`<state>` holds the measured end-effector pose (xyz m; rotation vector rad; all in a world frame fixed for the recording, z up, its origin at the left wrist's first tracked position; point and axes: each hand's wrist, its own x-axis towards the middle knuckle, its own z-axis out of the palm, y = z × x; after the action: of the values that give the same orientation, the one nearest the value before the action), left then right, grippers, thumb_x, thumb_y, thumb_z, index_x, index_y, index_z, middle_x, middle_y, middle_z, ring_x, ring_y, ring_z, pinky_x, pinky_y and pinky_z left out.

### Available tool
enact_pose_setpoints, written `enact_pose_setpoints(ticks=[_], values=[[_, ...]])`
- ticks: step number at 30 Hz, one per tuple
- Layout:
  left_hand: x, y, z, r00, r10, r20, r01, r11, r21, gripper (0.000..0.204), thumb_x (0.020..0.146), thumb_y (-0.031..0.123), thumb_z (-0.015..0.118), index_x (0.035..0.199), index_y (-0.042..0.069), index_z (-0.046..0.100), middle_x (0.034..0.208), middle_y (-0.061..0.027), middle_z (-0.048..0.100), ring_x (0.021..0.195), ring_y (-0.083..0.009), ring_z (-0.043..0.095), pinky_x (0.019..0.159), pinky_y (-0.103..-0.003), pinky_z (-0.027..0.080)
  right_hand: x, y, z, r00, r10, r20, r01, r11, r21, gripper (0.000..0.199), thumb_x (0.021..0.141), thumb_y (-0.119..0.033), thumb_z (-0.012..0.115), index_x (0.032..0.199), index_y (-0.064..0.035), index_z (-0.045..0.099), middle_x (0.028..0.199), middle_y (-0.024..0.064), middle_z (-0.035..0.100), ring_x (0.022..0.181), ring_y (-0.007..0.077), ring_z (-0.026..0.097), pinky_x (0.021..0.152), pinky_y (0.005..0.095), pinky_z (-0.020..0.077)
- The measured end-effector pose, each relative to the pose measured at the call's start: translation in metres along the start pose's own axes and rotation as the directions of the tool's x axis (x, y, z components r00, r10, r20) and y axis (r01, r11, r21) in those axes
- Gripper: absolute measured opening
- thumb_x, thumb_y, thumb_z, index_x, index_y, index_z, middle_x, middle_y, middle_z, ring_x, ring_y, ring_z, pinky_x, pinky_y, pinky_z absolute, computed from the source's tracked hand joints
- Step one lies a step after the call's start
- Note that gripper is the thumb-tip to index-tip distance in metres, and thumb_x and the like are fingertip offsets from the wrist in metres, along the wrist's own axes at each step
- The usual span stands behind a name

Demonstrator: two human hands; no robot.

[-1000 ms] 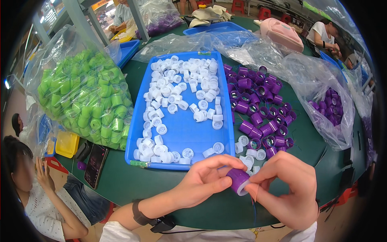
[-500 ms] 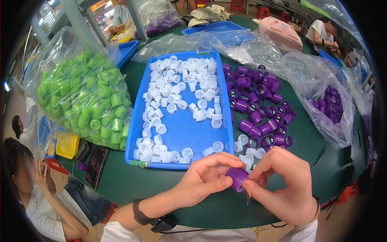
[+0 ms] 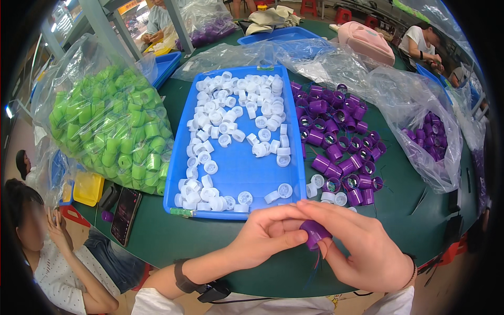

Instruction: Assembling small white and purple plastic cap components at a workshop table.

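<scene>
We are holding a purple cup just beyond the tray's near right corner, above the table. Its open end is facing down toward us, and thin wires are hanging beneath it. Our left hand is gripping the cup, its thumb pressing on the purple side. Our right hand is curving over from the other side, its fingers reaching to the left hand's fingertips and its thumb resting at the open end; we cannot tell whether it is gripping too. A dark wristband is circling our left wrist, near the tray's front edge.

The blue tray is lying beyond our left hand, with white caps crowding its far part and others gathering along its near edge. Just right of the tray, a few loose caps are lying near our right hand, and a heap of purple cups is spreading behind them. Farther right of the tray, a clear bag is holding more cups. Left of the tray, a big bag of green cups is slumping, with a phone lying in front of it.
</scene>
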<state>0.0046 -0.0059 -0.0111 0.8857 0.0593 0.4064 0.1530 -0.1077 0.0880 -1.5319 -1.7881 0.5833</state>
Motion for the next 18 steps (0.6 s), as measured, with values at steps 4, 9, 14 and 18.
enact_pose_setpoints(ticks=[4,9,14,18], values=[[-0.001,-0.002,0.0,1.0,-0.004,-0.011,0.004,1.0,-0.01,0.036,0.087,0.0,0.057,0.122,-0.004,0.048,0.117,-0.0115,0.054,0.11,-0.0196,0.054,0.091,-0.028,0.046,0.0,-0.001,0.001,1.0,0.005,-0.005,-0.005,1.0,-0.016,0.051,0.068,0.012,0.057,0.119,0.0046,0.051,0.11,0.0218,0.059,0.096,0.0355,0.06,0.081,0.0355,0.0505],[-0.001,-0.004,-0.003,1.0,-0.025,-0.007,0.025,0.999,-0.034,0.036,0.087,0.0,0.057,0.122,-0.004,0.048,0.118,-0.0115,0.054,0.11,-0.0191,0.054,0.09,-0.027,0.047,-0.002,0.003,0.005,0.998,-0.01,-0.059,0.008,0.999,-0.035,0.052,0.065,0.013,0.055,0.116,0.0045,0.053,0.104,0.0211,0.06,0.09,0.0347,0.062,0.077,0.0359,0.0509],[-0.002,-0.002,-0.002,0.999,-0.013,-0.03,0.014,0.999,0.035,0.036,0.087,0.001,0.057,0.122,-0.005,0.048,0.118,-0.0114,0.054,0.111,-0.0193,0.054,0.091,-0.027,0.047,0.002,0.002,0.01,0.994,-0.028,-0.103,0.02,0.997,-0.078,0.051,0.062,0.014,0.053,0.112,0.0037,0.055,0.098,0.0199,0.061,0.086,0.0332,0.062,0.073,0.0351,0.0512],[-0.001,0.0,-0.003,0.999,-0.015,-0.033,0.017,0.998,0.06,0.035,0.089,0.006,0.056,0.121,-0.005,0.048,0.118,-0.0117,0.054,0.11,-0.0189,0.054,0.092,-0.029,0.046,0.003,0.001,0.011,0.993,-0.015,-0.118,0.006,0.997,-0.077,0.05,0.063,0.013,0.055,0.111,0.0031,0.056,0.096,0.0194,0.062,0.084,0.0326,0.063,0.072,0.0342,0.0513]])
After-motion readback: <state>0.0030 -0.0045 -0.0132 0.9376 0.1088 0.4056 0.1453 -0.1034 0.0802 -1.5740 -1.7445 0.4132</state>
